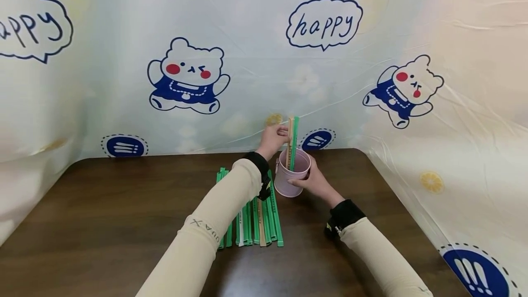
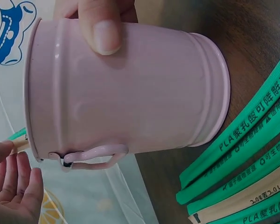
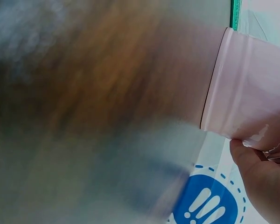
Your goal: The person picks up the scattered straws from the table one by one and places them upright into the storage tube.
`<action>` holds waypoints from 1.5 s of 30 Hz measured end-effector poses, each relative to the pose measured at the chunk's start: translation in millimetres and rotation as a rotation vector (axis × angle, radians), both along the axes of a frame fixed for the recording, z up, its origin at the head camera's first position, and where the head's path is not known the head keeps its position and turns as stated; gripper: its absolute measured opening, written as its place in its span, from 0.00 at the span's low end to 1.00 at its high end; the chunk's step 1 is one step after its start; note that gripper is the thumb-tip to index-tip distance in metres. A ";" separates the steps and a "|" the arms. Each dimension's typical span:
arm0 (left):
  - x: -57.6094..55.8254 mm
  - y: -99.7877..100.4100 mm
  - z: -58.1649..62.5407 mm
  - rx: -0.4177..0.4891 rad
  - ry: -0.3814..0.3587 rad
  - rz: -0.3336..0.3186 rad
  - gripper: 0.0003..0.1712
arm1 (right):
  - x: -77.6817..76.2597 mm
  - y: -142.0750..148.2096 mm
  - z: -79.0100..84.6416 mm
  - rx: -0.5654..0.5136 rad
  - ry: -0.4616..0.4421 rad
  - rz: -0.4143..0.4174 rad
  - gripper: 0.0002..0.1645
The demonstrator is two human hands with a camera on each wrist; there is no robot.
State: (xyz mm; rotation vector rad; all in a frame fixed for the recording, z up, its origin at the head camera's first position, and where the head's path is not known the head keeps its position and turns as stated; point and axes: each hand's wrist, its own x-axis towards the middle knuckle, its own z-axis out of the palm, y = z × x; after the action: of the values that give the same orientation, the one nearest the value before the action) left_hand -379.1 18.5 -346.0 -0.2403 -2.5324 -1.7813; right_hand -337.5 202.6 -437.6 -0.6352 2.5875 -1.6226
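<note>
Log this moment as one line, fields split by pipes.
left hand: pinches tan straw in pink cup | right hand: grips pink cup | green straw: in pink cup | loose straws: lying on table

From the head, the table (image 1: pixel 136 210) is viewed far and downward; the bucket (image 2: pixel 126 93) is shared, close-up, by both wrists.

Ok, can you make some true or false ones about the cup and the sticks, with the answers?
1. The right hand holds the pink cup. True.
2. The cup is empty. False: green and tan sticks poke out of it.
3. The left hand is at the upper part of those sticks. True.
4. Every stick on the table is green. False: a tan one lies there too.
5. The table is white. False: it's brown.
</note>
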 end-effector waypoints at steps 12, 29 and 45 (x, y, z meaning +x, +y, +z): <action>-0.1 8.3 -2.1 -0.010 0.026 -0.022 0.22 | 0.6 3.8 0.5 -0.007 0.021 0.012 0.61; 8.5 2.1 -5.8 -0.013 -0.024 -0.091 0.25 | 1.7 3.1 0.1 0.012 0.024 0.013 0.60; 6.2 -53.2 4.4 -0.052 -0.077 -0.061 0.20 | 3.8 0.0 2.5 0.006 -0.015 -0.005 0.60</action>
State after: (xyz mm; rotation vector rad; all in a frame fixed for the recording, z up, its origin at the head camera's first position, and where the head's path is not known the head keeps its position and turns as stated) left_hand -372.9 -34.7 -341.6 -0.2583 -2.6550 -1.7812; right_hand -333.7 202.7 -435.1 -0.6147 2.5849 -1.6133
